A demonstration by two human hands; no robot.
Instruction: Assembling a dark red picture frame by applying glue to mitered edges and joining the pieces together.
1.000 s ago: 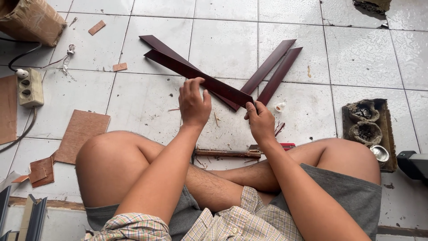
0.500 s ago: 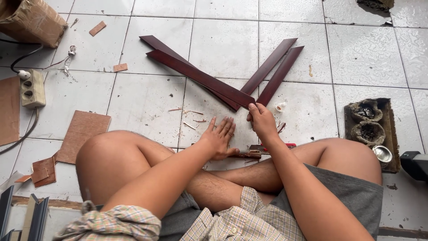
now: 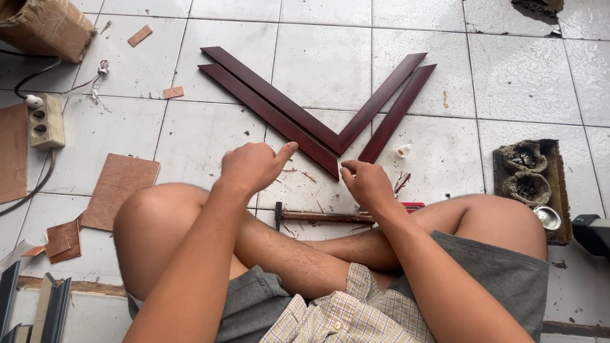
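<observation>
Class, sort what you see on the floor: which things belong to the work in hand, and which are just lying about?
In use:
dark red frame strips
hammer
left hand
right hand

Lying about:
power strip
cardboard box
brown board pieces
small metal cup

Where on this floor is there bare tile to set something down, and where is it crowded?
Bare tile lies inside the V of dark red frame strips, and right of it, above the wooden tray. Another patch sits between the power strip and the strips. It is crowded around both hands, with the hammer and wood chips.
</observation>
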